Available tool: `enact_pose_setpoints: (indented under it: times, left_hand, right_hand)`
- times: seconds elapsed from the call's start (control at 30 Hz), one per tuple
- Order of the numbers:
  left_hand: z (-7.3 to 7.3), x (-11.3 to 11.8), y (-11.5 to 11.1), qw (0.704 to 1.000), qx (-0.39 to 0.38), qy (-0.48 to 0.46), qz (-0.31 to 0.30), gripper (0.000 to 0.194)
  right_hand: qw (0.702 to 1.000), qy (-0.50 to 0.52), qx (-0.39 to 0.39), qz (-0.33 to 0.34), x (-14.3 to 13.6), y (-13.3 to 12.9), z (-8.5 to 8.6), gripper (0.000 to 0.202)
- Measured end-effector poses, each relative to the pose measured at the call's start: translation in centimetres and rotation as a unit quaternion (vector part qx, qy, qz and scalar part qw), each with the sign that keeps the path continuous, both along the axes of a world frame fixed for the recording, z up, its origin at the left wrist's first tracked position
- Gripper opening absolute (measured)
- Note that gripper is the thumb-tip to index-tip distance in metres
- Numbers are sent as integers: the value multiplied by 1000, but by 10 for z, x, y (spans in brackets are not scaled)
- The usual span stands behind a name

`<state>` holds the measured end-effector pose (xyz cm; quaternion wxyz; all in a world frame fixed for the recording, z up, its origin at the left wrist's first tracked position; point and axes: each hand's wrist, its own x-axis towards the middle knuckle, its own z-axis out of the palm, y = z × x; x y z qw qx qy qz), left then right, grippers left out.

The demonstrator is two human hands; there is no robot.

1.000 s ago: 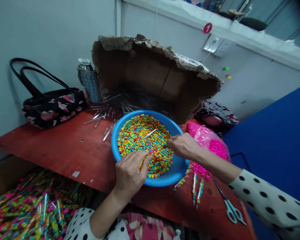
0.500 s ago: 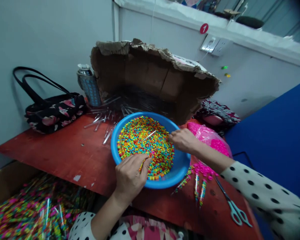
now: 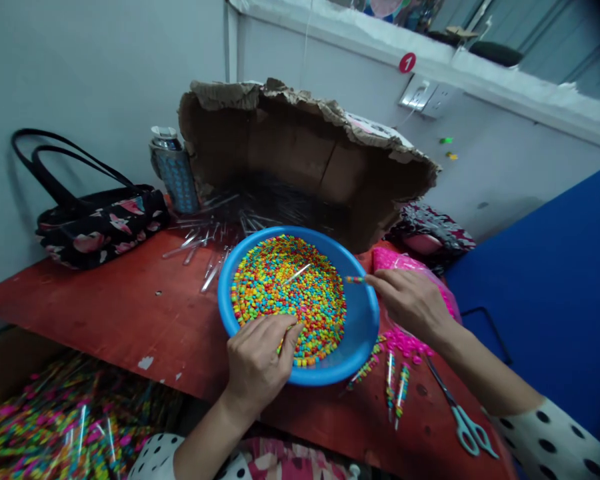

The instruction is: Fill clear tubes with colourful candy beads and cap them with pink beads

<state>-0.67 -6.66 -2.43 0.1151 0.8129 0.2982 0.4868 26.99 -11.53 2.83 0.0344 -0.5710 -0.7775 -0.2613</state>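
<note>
A blue basin on the red table holds a heap of small multicoloured beads. One clear tube lies on top of the beads. My right hand, at the basin's right rim, pinches a thin tube filled with coloured beads, its end pointing left over the basin. Over the near left rim my left hand is closed, thumb against fingers; what it holds is hidden. Right of the basin lie several bead-filled tubes beside loose pink rings.
Behind the basin stands a torn cardboard box with clear empty tubes spilling out. Scissors lie at right, near a pink bag. A handbag and bottle stand left. Filled tubes fill a box below.
My right hand has moved right, out from over the beads to the basin's rim, and the filled tube now shows in its fingers. My left hand stays nearly in place.
</note>
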Motion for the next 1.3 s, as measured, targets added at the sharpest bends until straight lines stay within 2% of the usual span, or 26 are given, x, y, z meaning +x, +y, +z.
enact_pose_setpoints:
  times: [0.1, 0.23, 0.67, 1.0, 1.3]
  left_hand:
    - [-1, 0, 0, 1000, 0, 5, 2, 7]
    - [-1, 2, 1, 1000, 4, 11, 5, 7]
    - [-2, 1, 0, 1000, -15, 10, 5, 6]
    - [-3, 2, 0, 1000, -13, 8, 7, 6]
    - [-4, 2, 1, 1000, 16, 3, 9, 9]
  right_hand:
    - [999, -30, -44, -4, 12, -15, -10, 26]
    - [999, -10, -36, 25, 13, -22, -16, 27]
    - [998, -12, -46, 33, 12, -26, -17, 29]
    - [998, -7, -49, 36, 10, -30, -11, 29]
    - [998, -6, -59, 27, 9, -31, -12, 32]
